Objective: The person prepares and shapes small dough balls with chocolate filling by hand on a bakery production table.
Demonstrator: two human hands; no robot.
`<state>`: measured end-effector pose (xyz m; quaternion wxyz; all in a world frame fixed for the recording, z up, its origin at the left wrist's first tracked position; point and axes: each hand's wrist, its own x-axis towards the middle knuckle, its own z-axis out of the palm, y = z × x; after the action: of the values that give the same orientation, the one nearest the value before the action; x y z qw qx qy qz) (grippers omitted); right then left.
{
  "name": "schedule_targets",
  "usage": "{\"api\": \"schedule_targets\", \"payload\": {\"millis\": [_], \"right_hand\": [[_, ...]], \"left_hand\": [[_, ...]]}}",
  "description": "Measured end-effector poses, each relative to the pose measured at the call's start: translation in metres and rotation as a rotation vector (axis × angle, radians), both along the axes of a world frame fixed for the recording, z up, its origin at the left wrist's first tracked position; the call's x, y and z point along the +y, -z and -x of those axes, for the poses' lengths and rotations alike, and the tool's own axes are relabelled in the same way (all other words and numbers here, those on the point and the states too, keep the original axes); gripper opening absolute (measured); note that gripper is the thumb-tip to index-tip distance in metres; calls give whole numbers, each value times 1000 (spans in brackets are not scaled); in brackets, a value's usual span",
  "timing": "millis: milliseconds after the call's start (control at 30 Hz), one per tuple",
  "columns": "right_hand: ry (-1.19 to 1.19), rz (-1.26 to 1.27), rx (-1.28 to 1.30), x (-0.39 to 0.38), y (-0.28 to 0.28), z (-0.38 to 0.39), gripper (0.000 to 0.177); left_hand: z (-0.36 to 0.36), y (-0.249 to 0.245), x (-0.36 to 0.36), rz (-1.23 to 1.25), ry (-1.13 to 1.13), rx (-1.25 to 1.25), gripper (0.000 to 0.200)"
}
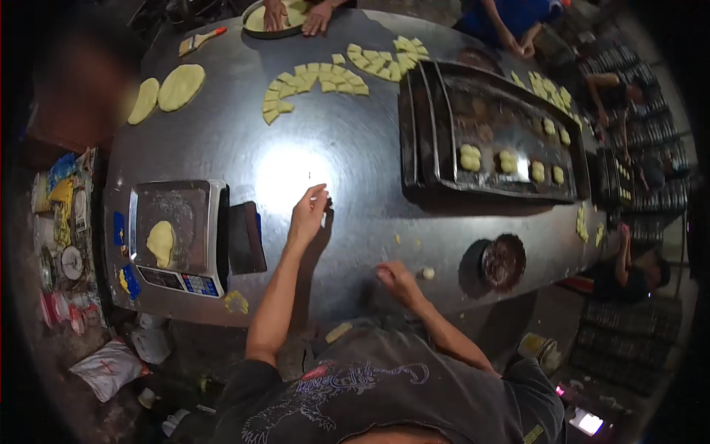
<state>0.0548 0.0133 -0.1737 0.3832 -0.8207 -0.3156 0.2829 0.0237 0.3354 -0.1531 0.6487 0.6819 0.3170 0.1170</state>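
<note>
My left hand (307,214) is raised over the middle of the metal table (355,148), fingers bent and close together; whether anything small is between them is too unclear to tell. Near the front edge is my right hand (399,281), its fingers curled, their tips hard to make out. Just right of it lies a small dough ball (427,273). Left of my left hand, a digital scale (220,222) holds a lump of dough (160,244). Cut dough pieces (318,78) lie in arcs farther back.
Stacked trays (444,170) with dough balls stand at right, a round dark bowl (504,263) nearer me. Flat dough rounds (181,87) and a brush (201,41) lie back left. Another person's hands (318,18) work at a round pan (255,29); other people are at right.
</note>
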Motion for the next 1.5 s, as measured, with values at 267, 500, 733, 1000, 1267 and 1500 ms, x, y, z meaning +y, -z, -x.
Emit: {"api": "schedule_targets", "payload": {"millis": [267,500,733,1000,1267,1500], "right_hand": [[-184,94,204,104,-54,-79,29],[-156,89,149,87,-55,-96,25],[-155,163,277,69,-39,-64,27],[14,39,364,55,-29,-47,27],[257,112,400,-33,-9,-21,35],[153,76,181,-72,-3,30,23]], "left_hand": [[-137,52,197,-690,-240,389,71],[-215,46,273,-503,-189,577,88],[-215,95,314,-427,101,322,78],[-155,24,148,295,387,-10,32],[52,-6,-105,-626,826,-156,32],[168,1,-155,-246,895,89,30]]}}
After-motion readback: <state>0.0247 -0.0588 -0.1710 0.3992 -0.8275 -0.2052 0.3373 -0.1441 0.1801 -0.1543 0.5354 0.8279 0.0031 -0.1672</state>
